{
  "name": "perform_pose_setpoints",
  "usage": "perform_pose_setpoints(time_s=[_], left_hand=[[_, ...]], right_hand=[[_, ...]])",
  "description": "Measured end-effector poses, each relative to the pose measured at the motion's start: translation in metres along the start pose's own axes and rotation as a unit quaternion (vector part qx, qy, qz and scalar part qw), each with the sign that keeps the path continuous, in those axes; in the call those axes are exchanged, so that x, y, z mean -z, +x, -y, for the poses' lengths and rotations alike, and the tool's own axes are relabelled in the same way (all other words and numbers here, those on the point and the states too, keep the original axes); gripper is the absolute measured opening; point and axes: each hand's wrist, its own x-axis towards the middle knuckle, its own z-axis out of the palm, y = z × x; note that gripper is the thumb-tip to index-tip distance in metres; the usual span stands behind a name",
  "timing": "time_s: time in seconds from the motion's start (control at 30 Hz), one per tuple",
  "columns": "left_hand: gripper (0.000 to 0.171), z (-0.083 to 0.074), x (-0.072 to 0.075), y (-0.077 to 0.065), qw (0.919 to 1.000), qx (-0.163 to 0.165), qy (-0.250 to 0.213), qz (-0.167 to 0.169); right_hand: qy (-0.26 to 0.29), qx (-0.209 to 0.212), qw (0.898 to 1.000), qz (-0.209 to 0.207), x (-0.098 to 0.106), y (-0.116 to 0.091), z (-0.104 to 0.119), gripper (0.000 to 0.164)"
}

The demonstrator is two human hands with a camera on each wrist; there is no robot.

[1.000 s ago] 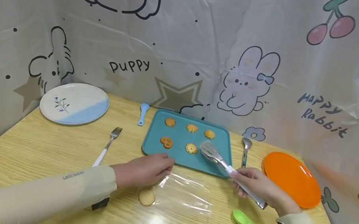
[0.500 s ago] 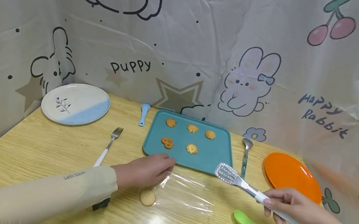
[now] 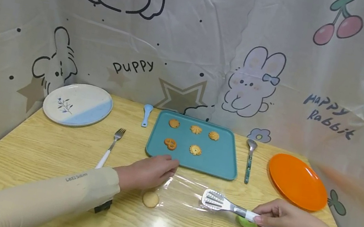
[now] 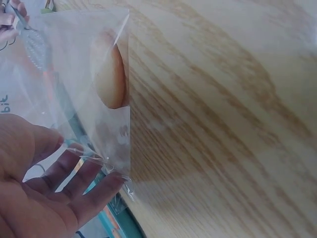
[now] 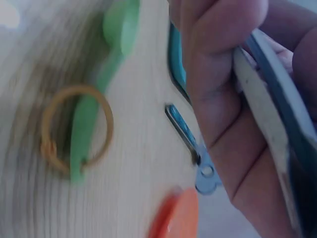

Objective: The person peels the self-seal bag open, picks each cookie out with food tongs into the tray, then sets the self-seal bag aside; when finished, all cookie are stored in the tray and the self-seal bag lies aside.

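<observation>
My left hand point(image 3: 151, 171) pinches the edge of a clear plastic bag point(image 3: 185, 195) just in front of the teal tray. A round pale cookie point(image 3: 150, 199) lies at the bag's left end; in the left wrist view the cookie point(image 4: 110, 74) shows through the film. My right hand point(image 3: 281, 220) grips metal tongs point(image 3: 224, 204) with a white band. The tongs' slotted tips point left, pressed together, and overlap the bag's right end in the head view. Partly hidden beneath the tongs is a green spoon point(image 3: 246, 222); a yellow ring point(image 5: 78, 128) lies around its handle in the right wrist view.
Several small cookies point(image 3: 195, 150) sit on the teal tray point(image 3: 217, 164). Around it are a blue spoon point(image 3: 146, 115), a metal spoon point(image 3: 249, 162) and a fork point(image 3: 112, 146). A blue-white plate point(image 3: 77, 105) stands back left, an orange plate point(image 3: 298, 182) at right.
My right hand has drawn the tongs off the tray toward the front right, then swung them back left to the bag's right end. The left hand has stayed in place.
</observation>
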Motion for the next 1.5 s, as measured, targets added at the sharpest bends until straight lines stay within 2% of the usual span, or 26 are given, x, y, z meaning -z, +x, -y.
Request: perform_pose_setpoints(time_s=[0.13,0.3,0.63,0.77,1.13,1.5], left_hand=[[0.012,0.0,0.0,0.0,1.0,-0.004,-0.003,-0.003],[0.012,0.001,-0.001,0.0,1.0,-0.006,-0.004,-0.005],[0.01,0.002,-0.002,-0.001,0.9999,-0.01,0.0,-0.002],[0.008,0.002,-0.002,-0.001,0.9999,-0.011,0.004,-0.003],[0.007,0.003,-0.003,-0.001,0.9998,-0.02,0.006,0.001],[0.006,0.003,-0.002,-0.003,0.9999,-0.014,-0.003,0.006]], right_hand=[[-0.019,-0.004,1.0,0.008,-0.004,0.02,0.001,0.027],[-0.036,0.011,0.999,0.03,-0.006,0.044,0.003,0.025],[-0.062,0.036,0.996,0.06,-0.012,0.08,0.013,0.025],[-0.068,0.027,0.995,0.065,-0.017,0.092,0.017,0.026],[-0.044,0.048,0.993,0.099,-0.025,0.115,0.015,0.025],[0.001,0.055,0.992,0.109,-0.027,0.122,0.011,0.027]])
